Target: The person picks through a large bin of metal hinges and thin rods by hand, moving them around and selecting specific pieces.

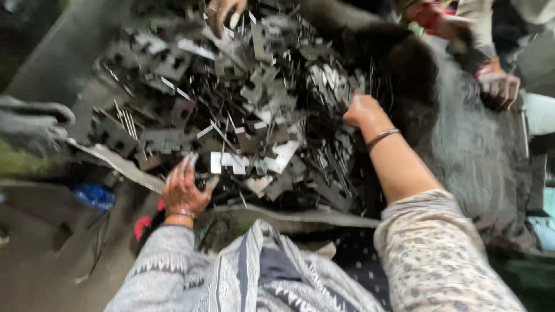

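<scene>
the left hand lies with fingers spread, grasping nothing, on the near edge of the heap of metal scraps. the right hand is clenched into the heap's right side, though what it grips cannot be told.

- A grey sheet is lying under the heap, its pale edge running across the lower middle of the view.
- A dull grey-brown floor is showing at the lower left, in dim, uneven light.
- 1 blue object is resting on that floor, just beside the sheet's edge; its kind is blurring out.
- A red object is peeking out near it, partly hidden.
- A dark furry mass is lying at the upper right.
- A grey slanting surface is rising at the upper left.
- A light blue patch is showing at the right edge.
</scene>
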